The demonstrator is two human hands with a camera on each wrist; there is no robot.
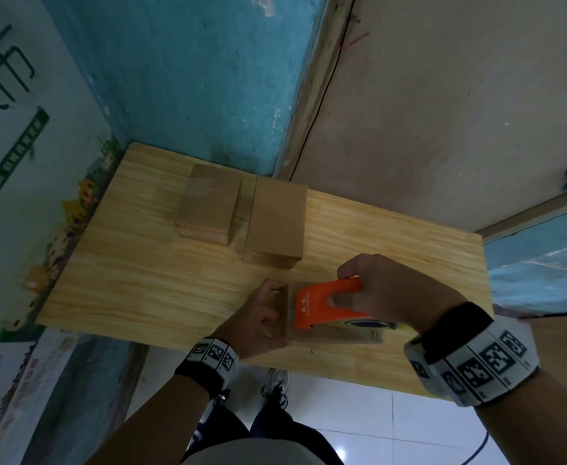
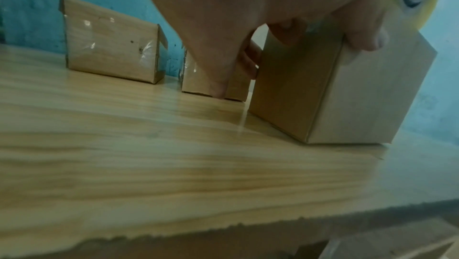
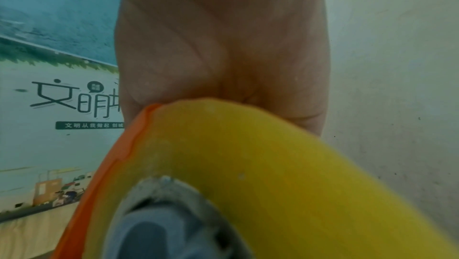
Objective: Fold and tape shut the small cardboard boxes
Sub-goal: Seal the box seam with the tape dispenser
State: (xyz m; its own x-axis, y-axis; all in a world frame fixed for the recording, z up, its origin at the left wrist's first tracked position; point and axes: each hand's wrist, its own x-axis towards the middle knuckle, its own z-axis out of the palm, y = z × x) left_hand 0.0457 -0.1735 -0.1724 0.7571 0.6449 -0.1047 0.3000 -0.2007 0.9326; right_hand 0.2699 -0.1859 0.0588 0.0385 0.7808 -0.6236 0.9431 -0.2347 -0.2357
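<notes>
Head view: a small cardboard box (image 1: 329, 333) was stood near the front edge of the wooden table (image 1: 141, 280), presumably so that its top seam faced up for taping. It was steadied by the left hand (image 1: 262, 317), whose fingers were curled over its upper left end; in the left wrist view the fingertips (image 2: 365, 41) were hooked over the top edge while the thumb was pressed against the far side. An orange tape dispenser (image 1: 325, 305) was gripped by the right hand (image 1: 389, 290), fingers wrapped through its handle, and was laid along the box top, just right of the left hand, likely to draw tape across the seam. The yellowish tape roll (image 3: 273, 175) filled the right wrist view. Two taped boxes (image 1: 208, 204) were set side by side further back, apparently finished.
</notes>
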